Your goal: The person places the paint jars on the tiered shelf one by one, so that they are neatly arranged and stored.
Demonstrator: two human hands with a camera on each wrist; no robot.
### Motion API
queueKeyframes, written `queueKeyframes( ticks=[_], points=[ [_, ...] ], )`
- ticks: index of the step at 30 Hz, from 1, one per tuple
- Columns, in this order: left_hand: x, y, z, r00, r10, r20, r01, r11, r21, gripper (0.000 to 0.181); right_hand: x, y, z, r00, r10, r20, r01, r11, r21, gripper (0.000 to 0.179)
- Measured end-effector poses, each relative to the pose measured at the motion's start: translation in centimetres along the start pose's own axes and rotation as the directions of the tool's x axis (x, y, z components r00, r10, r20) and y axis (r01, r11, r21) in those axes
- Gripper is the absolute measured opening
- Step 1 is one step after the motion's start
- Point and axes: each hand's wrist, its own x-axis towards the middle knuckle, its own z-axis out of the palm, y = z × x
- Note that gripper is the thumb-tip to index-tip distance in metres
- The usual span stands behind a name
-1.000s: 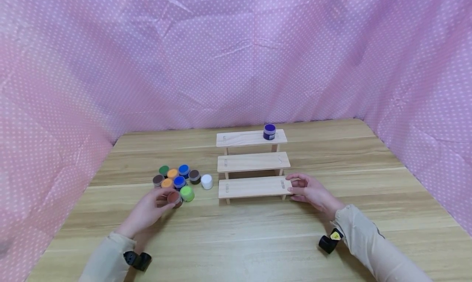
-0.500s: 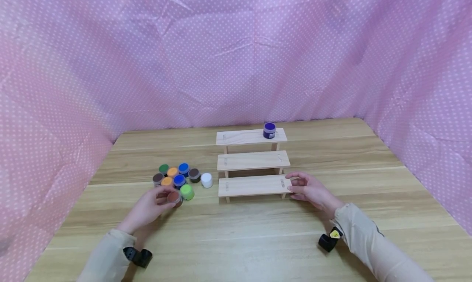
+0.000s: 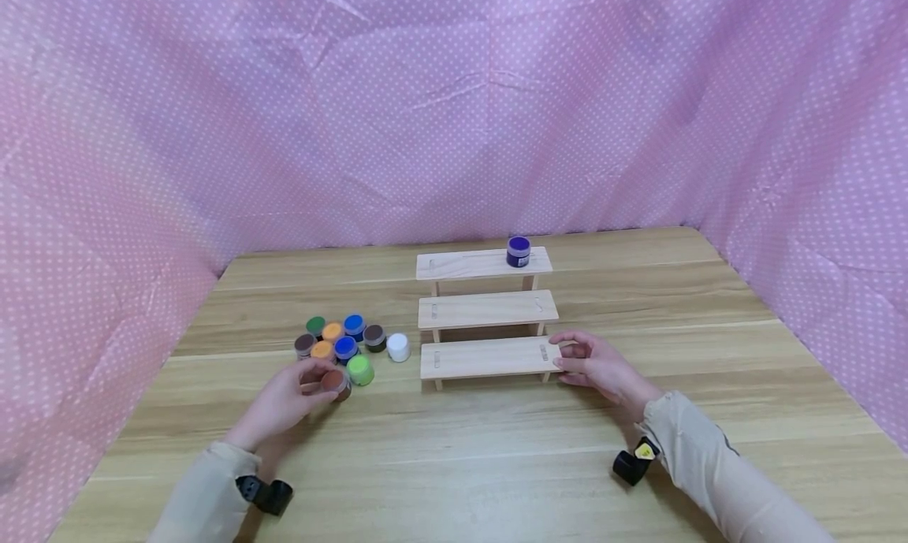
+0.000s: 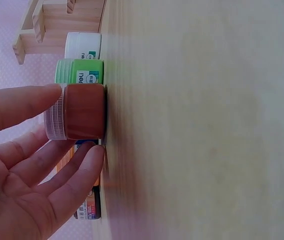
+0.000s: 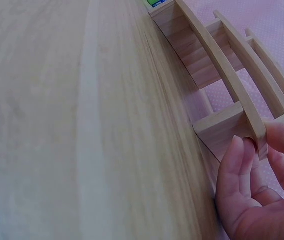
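Observation:
My left hand (image 3: 284, 399) pinches a paint jar with reddish-brown paint (image 4: 84, 111) and a clear lid. In the left wrist view the thumb lies on the lid's edge and the fingers on the far side; the jar stands on the table. My right hand (image 3: 603, 372) grips the right end of the lowest board of a three-step wooden display stand (image 3: 489, 358). The right wrist view has the thumb on top of the board (image 5: 237, 90) and fingers curled underneath. A purple paint jar (image 3: 519, 252) sits at the right on the top step.
Beside the left hand are a light green jar (image 3: 360, 370), a white jar (image 3: 398, 347), and several blue, orange, dark brown and green jars, close together. The wooden table (image 3: 454, 464) ends at a pink dotted cloth (image 3: 454, 133) behind and at the sides.

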Motion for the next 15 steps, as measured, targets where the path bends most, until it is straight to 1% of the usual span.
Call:
queueKeyframes(
  ticks=[3,8,15],
  points=[
    [0.12,-0.18,0.00,1.000,0.000,-0.002,0.000,1.000,0.000,0.037,-0.01,0.03,-0.03,1.000,-0.004,0.000,0.004,1.000,-0.001,0.041],
    [0.15,-0.37,-0.10,1.000,-0.022,-0.007,0.021,0.999,-0.024,0.038,-0.04,0.06,0.00,1.000,-0.004,0.000,0.004,1.000,0.002,0.042],
    [-0.34,0.05,-0.39,0.999,-0.041,-0.018,0.040,0.998,-0.040,0.040,-0.06,0.02,0.11,1.000,0.001,-0.010,0.000,1.000,0.011,0.043]
  ],
)
